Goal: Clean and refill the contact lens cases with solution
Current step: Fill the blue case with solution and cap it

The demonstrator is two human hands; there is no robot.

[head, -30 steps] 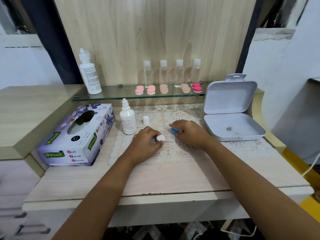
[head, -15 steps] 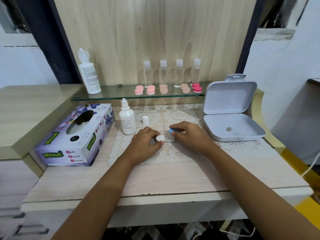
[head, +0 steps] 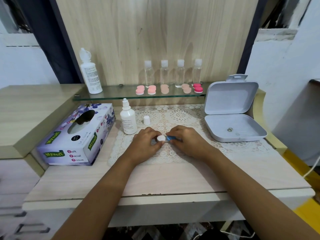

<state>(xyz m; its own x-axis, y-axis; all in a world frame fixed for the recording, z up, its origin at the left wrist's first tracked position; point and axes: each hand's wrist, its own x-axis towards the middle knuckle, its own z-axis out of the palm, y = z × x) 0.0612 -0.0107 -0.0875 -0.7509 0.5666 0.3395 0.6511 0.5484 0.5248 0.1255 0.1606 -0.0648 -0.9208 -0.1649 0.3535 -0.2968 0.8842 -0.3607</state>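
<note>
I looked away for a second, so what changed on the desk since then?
Very little. The right hand drew its blue cap slightly toward the white cap pinched in the left hand. Both grips held; solution bottle, tissue box and open case box stayed put.

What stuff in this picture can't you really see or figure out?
All from the head view:
- The lens case: mostly covered by the left hand and right hand; only a white cap and a blue cap peek out.
- Small print on the solution bottle: too tiny to read.
- The little round thing in the open white box: too small to identify.
- Inside the tissue box: dark through its opening.
</note>
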